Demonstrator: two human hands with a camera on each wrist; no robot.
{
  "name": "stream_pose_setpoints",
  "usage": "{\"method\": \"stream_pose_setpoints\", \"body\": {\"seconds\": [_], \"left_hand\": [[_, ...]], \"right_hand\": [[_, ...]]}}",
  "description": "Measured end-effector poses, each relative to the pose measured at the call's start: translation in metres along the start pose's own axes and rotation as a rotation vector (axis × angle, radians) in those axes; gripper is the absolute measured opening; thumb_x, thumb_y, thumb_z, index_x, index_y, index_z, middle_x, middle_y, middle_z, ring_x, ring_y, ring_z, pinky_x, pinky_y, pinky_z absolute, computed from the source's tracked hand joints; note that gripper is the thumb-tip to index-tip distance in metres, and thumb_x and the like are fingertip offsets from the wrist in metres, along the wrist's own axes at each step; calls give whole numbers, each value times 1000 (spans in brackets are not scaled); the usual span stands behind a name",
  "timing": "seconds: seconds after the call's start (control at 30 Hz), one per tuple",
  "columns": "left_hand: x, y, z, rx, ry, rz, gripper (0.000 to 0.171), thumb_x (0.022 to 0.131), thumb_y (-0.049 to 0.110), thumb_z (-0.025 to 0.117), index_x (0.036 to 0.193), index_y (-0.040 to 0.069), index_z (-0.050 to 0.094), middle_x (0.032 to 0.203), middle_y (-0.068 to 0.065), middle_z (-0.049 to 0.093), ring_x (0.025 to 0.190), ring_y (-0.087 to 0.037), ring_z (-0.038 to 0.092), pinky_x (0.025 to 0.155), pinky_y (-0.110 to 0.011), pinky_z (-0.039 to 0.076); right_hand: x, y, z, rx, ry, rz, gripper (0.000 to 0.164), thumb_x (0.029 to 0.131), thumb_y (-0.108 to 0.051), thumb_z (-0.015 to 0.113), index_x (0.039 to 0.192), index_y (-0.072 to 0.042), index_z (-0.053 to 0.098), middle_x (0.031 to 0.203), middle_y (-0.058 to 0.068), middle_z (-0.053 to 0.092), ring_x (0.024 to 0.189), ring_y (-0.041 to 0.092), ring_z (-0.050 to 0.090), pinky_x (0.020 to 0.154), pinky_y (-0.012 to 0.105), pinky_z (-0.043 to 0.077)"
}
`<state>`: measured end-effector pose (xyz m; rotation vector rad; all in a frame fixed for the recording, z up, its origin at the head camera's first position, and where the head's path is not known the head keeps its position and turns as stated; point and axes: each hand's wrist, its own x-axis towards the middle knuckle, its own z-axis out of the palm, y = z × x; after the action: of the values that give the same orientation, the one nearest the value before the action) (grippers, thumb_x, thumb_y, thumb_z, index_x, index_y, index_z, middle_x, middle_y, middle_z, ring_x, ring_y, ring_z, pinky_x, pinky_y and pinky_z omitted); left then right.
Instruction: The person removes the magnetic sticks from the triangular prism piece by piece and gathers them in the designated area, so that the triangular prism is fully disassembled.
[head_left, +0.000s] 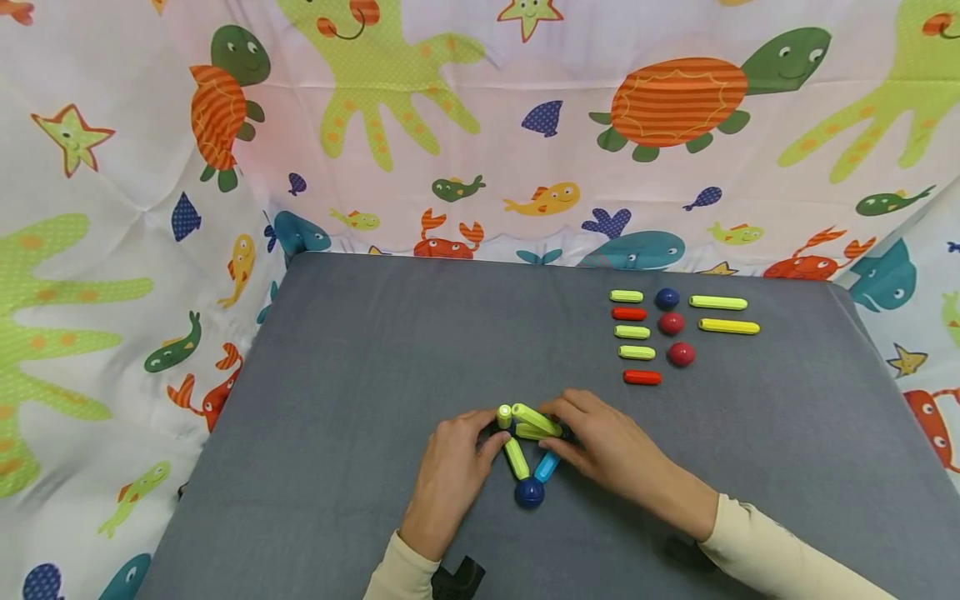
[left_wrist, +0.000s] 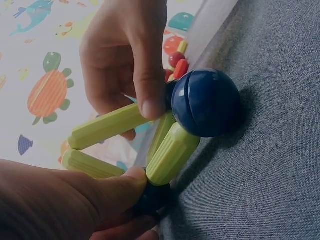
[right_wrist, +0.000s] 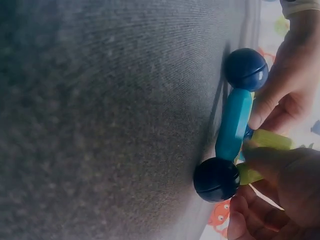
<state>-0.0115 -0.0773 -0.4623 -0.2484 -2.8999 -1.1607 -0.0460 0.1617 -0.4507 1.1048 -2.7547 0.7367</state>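
Observation:
A small frame of magnetic sticks and balls lies between both hands. Its near corner is a blue ball (head_left: 529,492), joined to a light-green stick (head_left: 517,459) and a light-blue stick (right_wrist: 234,124). Another green stick links the two far corners. My left hand (head_left: 455,467) grips the far-left blue ball (left_wrist: 153,198), where one green stick (head_left: 505,416) stands up. At the far-right blue ball (right_wrist: 216,180), my right hand (head_left: 603,437) pinches the lower end of a tilted green stick (head_left: 536,418). The upper ends of these two sticks come close together.
On the grey table (head_left: 360,350), at the back right, lie a column of short green and red sticks (head_left: 632,332), one blue ball (head_left: 667,298), two red balls (head_left: 681,354) and two longer yellowish sticks (head_left: 728,327). A patterned cloth (head_left: 480,125) hangs behind the table.

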Motion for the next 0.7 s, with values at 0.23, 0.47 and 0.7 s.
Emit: {"method": "stream_pose_setpoints", "body": {"seconds": [0.23,0.47,0.7], "left_hand": [[0,1,2,2,3,-5,31,96,24,81,123,10,78,115,-7,78,100,-24,76,80,-40,62],[0,1,2,15,23,1,29,95,21,82,121,8,78,115,-9,78,103,-26,76,82,-44,62],[0,0,3,21,31,5,29,95,21,82,120,8,78,114,-9,78,101,-26,76,80,-43,62]], "right_hand": [[1,0,1,42,-5,19,36,90,-23,88,121,-15,72,106,-8,64,92,10,64,80,33,59],[-3,1,-2,103,10,71,35,90,-21,88,120,-15,70,104,-8,64,83,10,62,72,25,56],[-10,4,-5,119,37,97,29,91,-20,87,111,-15,67,97,-8,63,81,10,63,70,25,57]]}}
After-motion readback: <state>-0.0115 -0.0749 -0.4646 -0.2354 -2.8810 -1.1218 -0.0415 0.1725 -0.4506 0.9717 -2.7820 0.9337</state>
